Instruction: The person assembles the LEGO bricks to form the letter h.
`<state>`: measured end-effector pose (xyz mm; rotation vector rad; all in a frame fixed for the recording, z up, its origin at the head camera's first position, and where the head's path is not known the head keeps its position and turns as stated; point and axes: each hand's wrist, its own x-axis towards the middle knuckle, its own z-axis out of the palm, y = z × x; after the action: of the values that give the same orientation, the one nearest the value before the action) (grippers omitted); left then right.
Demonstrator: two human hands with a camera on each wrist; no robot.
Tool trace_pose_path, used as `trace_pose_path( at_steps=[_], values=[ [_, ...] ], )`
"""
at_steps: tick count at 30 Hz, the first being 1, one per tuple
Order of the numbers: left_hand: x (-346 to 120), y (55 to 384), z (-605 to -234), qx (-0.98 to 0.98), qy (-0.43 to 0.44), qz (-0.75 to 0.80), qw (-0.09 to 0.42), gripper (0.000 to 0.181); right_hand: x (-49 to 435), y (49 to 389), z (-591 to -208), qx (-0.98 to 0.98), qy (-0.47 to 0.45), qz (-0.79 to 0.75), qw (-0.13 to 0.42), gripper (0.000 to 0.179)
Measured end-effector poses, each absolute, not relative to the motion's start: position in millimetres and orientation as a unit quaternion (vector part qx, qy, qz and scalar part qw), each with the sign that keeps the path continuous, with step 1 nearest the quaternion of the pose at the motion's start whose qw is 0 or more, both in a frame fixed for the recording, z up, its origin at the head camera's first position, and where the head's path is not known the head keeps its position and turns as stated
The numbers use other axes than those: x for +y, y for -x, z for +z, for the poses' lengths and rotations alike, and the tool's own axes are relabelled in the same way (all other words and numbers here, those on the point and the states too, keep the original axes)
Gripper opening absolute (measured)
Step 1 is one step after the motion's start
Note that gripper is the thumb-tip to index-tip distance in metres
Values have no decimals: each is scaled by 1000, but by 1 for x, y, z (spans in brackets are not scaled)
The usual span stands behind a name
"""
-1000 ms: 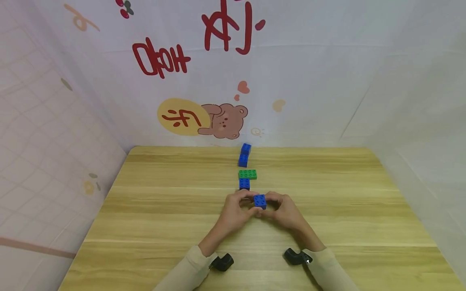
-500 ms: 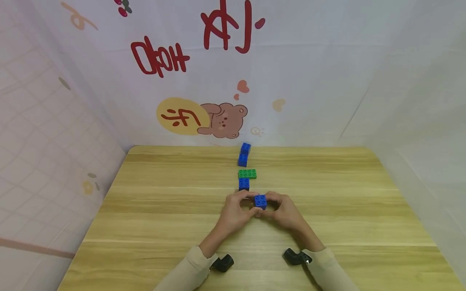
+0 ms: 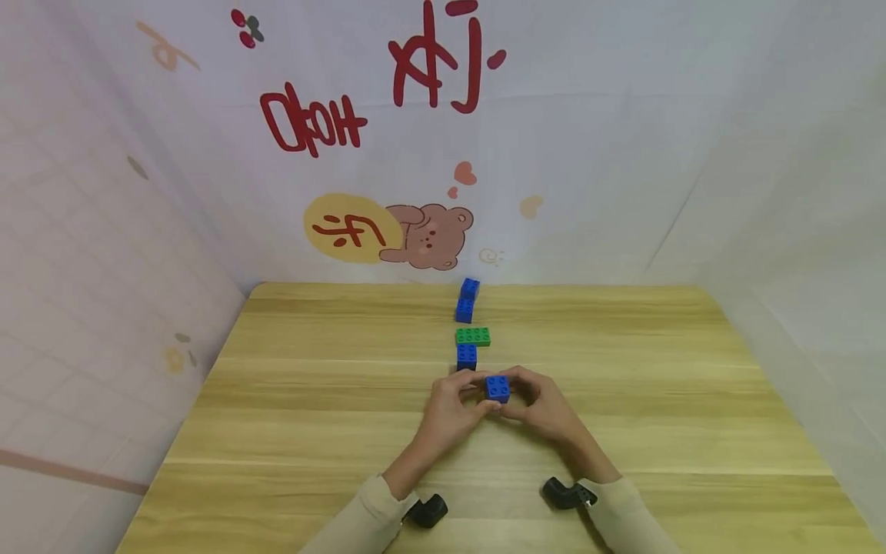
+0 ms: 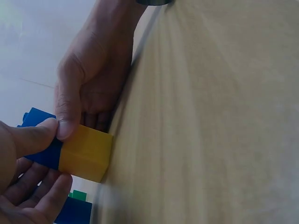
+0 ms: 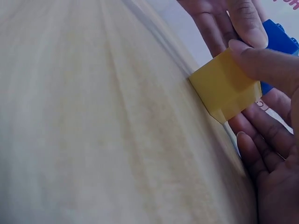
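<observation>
Left hand [image 3: 446, 412] pinched the blue Duplo-style brick [image 3: 497, 388], right hand [image 3: 548, 406] gripped the yellow brick [image 5: 219, 86] right under it, bit below mid-frame.

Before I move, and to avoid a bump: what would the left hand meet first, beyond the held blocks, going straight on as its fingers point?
Past the held blue block and yellow block, the left hand would likely meet the right hand, which faces it from the other side; the gap is unclear.
</observation>
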<state>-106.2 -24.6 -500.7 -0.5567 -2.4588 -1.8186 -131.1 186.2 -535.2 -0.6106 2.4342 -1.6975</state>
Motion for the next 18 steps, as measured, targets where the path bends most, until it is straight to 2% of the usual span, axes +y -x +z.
trace_pose_path(
  at_steps=[4, 11, 18],
  values=[
    [-24, 104, -501, -789, 180, -587, 23, 43, 189, 132, -535, 802, 195, -560, 71, 30],
    [-32, 94, -499, -810, 174, -561, 6, 51, 188, 131, -534, 812, 192, -547, 70, 30],
    [-50, 87, -493, -790, 171, -589, -8, 37, 185, 132, -531, 825, 166, -536, 63, 29]
  ],
)
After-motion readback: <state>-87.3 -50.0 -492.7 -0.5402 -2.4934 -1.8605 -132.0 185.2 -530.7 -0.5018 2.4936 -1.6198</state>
